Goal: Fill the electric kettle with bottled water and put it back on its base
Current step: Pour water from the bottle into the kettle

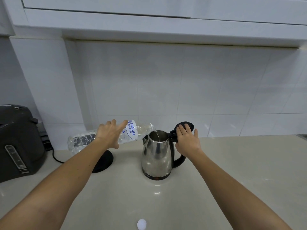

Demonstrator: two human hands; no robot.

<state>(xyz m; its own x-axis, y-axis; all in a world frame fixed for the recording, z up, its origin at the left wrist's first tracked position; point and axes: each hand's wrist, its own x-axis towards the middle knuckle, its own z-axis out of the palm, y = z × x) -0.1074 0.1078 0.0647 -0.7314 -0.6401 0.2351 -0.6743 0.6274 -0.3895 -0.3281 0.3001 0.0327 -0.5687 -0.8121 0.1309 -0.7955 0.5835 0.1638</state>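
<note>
A steel electric kettle [157, 156] with a black handle stands on the counter, its black lid [185, 126] swung up and back. My right hand [187, 140] rests on the lid and handle top, holding the lid back. My left hand [110, 134] grips a clear plastic water bottle [132, 131] with a white and blue label, tipped almost flat. The bottle's mouth is over the kettle's opening and a thin stream of water runs in. The round black kettle base [104, 161] lies on the counter to the left, partly hidden by my left forearm.
A dark grey hot-water dispenser [18, 141] stands at the far left with a black cord [55, 156] trailing beside it. A white bottle cap [141, 224] lies near the counter's front edge. White tiled wall behind, cabinets overhead.
</note>
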